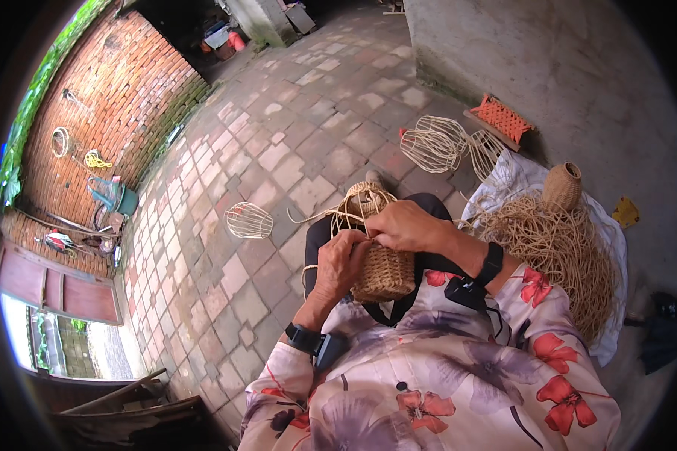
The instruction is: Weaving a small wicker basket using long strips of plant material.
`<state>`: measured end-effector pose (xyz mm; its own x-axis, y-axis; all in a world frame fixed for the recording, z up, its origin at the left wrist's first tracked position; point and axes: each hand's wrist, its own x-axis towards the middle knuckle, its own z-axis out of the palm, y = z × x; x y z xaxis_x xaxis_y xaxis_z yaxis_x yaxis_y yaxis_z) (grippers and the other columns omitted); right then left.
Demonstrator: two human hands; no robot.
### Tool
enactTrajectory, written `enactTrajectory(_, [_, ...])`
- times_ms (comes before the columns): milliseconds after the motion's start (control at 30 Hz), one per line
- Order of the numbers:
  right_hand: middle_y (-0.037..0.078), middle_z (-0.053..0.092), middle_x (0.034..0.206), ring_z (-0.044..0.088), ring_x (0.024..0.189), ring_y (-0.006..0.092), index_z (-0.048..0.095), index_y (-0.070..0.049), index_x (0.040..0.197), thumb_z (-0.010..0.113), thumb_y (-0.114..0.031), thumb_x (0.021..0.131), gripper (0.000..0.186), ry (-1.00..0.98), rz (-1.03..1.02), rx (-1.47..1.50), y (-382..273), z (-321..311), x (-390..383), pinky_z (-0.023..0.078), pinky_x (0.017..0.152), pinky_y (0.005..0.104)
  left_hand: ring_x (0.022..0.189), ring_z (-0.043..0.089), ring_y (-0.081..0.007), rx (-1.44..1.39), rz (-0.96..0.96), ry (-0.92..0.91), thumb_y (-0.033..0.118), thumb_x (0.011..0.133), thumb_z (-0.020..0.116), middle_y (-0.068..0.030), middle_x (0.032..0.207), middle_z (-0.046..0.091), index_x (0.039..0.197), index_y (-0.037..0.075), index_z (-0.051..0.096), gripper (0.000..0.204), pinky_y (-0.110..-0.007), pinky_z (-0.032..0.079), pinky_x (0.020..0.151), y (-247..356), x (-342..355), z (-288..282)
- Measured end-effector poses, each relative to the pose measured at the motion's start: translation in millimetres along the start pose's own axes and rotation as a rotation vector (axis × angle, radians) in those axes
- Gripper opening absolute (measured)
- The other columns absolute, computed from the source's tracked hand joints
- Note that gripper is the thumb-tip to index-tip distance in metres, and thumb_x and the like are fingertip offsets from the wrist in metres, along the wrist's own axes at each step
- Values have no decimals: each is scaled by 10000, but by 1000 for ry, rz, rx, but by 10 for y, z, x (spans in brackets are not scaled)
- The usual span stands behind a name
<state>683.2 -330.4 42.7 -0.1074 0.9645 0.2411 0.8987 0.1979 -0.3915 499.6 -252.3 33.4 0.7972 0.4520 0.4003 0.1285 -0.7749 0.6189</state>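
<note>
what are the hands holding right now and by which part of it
A tan, round, woven-strand basket. The left hand and right hand meet at the edge of its close weave; their exact fingertip hold is hidden.

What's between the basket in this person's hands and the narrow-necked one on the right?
In the head view, past the half-woven basket come dark trousers and the right forearm, then a heap of loose strands, reaching the narrow-necked basket.

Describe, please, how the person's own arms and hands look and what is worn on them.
The left hand and right hand are bare. Each wrist carries a black band with a dark, boxy device beside it. The sleeves are pale pink with a red floral print.
</note>
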Motion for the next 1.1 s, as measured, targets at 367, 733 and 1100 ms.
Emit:
enactTrajectory(367, [113, 636, 694, 630, 647, 206, 647, -9, 808, 645, -143, 704, 169, 37, 88, 508, 34, 36, 21, 485, 616, 330, 760, 651, -277, 18, -23, 8, 64, 825, 660, -121, 824, 643, 891, 16, 587, 110, -340, 508, 690, 30, 10, 8])
enactTrajectory(733, [138, 622, 717, 624, 719, 318, 614, -32, 742, 614, -143, 683, 126, 88, 21, 520, -18, 67, -95, 471, 660, 420, 804, 639, -280, -19, 7, 10, 64, 814, 659, -132, 903, 638, 867, 4, 584, 109, -344, 503, 723, 19, -18, -40])
enactTrajectory(1100, [156, 596, 712, 605, 734, 362, 606, -32, 773, 576, -89, 690, 105, -3, -80, 229, -74, -28, 6, 469, 650, 446, 797, 617, -276, -108, -64, -33, 52, 830, 626, -130, 881, 622, 860, -5, 568, 87, -339, 487, 734, 17, -47, -37])
